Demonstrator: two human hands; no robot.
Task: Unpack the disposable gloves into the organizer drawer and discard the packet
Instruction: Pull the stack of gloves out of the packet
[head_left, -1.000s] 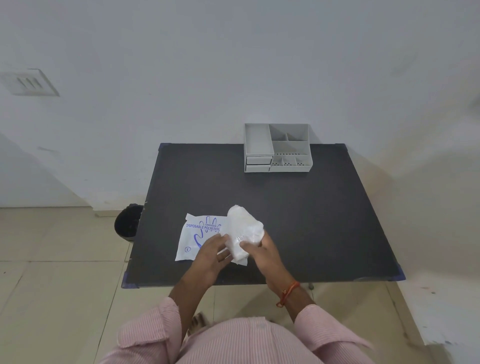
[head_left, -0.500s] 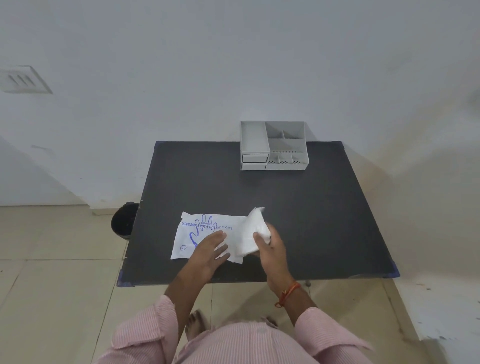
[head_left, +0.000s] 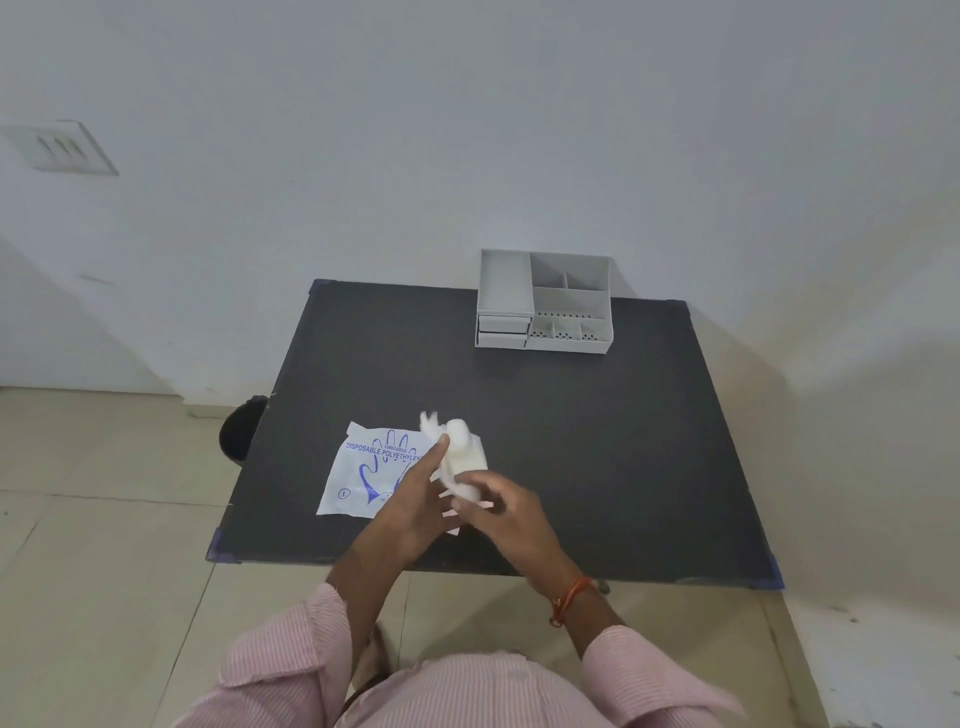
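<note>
Bunching gloves (head_left: 460, 448) just right of flat packet (head_left: 371, 470) on bench (head_left: 623, 467): pinching wad's lower end in curled right grip (head_left: 503, 513), steadying with straight-fingered left grip (head_left: 415, 503), probably compacting for organizer (head_left: 543, 304) drawer, well behind packet.

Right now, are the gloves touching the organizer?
Apart. The head view shows the gloves in the right hand beside the packet, with bare black table between them and the organizer at the far edge.
</note>
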